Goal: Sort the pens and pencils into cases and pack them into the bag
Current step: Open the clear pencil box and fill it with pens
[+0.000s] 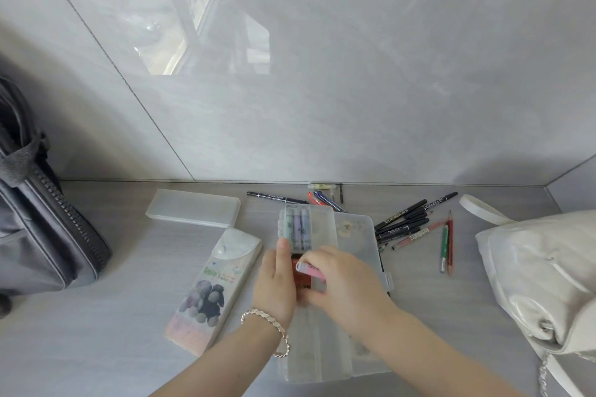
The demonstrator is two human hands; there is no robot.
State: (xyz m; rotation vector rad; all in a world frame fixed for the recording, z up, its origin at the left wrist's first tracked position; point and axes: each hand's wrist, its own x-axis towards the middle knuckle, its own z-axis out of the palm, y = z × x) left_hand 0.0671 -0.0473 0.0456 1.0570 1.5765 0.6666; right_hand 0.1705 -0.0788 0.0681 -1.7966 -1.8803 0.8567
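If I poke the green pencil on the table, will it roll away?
Probably a little. The green pencil looks slim and rigid, lying flat on the smooth table. The red pencil lies right alongside and would likely stop it on that side. It looks light.

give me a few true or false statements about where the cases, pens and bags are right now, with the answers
1. The right hand holds a pink marker over the open clear case. True.
2. The grey bag lies at the right of the table. False: it is at the left; the white bag is at the right.
3. Pastel markers already sit in the open case. True.
4. The printed case stands open. False: its snap flap is closed.
5. The loose black pens lie left of the open case. False: they lie to its right.
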